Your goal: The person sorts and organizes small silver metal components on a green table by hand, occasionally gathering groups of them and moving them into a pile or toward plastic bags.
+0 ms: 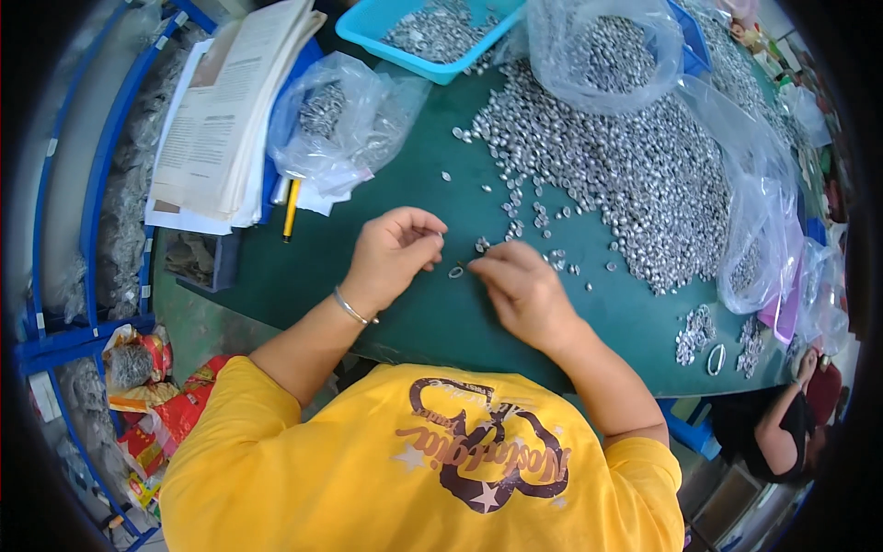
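Observation:
My left hand (394, 258) is over the green tabletop (405, 317), its thumb and forefinger pinched together. What they hold, if anything, is too small to make out. A metal bracelet circles the left wrist. My right hand (526, 293) faces it from the right, fingertips also pressed together on something I cannot make out. Between the two hands is a small silvery ring (456, 272), close to the right fingertips. Just beyond the right hand lie several loose small metal pieces (543, 219), spilling from a wide heap of the same shiny parts (644, 184).
A turquoise tray (440, 68) of metal parts stands at the back, beside a clear bag (612, 60) of them. At left are a stack of papers (225, 120), another plastic bag (340, 120) and a yellow pen (292, 210). A co-worker's arm (780, 432) shows at right.

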A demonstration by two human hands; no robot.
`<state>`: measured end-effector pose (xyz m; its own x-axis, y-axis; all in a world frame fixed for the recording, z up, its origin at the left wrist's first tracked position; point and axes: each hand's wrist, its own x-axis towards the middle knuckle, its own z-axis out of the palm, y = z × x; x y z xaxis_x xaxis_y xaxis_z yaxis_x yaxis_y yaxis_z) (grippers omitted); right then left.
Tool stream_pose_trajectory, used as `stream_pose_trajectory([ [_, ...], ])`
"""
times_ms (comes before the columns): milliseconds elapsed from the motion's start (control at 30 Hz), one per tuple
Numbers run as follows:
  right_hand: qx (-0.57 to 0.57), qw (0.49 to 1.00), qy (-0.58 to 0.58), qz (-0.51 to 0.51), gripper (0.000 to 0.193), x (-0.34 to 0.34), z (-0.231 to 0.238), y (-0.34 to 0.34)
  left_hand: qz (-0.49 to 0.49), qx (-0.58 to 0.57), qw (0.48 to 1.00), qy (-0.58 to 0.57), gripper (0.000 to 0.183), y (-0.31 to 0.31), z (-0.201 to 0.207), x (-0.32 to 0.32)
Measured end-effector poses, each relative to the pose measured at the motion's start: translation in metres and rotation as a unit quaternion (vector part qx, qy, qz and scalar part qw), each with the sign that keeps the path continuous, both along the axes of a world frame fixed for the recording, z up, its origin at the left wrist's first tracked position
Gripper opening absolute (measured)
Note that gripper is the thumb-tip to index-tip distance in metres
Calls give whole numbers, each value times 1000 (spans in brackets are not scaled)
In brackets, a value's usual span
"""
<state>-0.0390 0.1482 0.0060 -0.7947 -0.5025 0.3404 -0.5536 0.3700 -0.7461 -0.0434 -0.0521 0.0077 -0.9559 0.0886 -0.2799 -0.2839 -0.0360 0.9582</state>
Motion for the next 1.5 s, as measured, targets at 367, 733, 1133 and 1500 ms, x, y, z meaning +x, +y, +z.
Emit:
stream_pose_trajectory([
  [367,7,1000,-17,3,13,-9,19,-27,3,302,926,-228,24,-9,4,7],
  [733,-52,970,3,-237,10,16,28,50,239,-180,907,295,14,-49,42,-77],
  [1133,-41,950,-44,-307,8,54,9,75,-98,-440,811,374,17,7,-19,-80],
  [1500,62,978,75,-182,4,-38,-5,30,-37,-14,999,8,12,20,-12,-76],
])
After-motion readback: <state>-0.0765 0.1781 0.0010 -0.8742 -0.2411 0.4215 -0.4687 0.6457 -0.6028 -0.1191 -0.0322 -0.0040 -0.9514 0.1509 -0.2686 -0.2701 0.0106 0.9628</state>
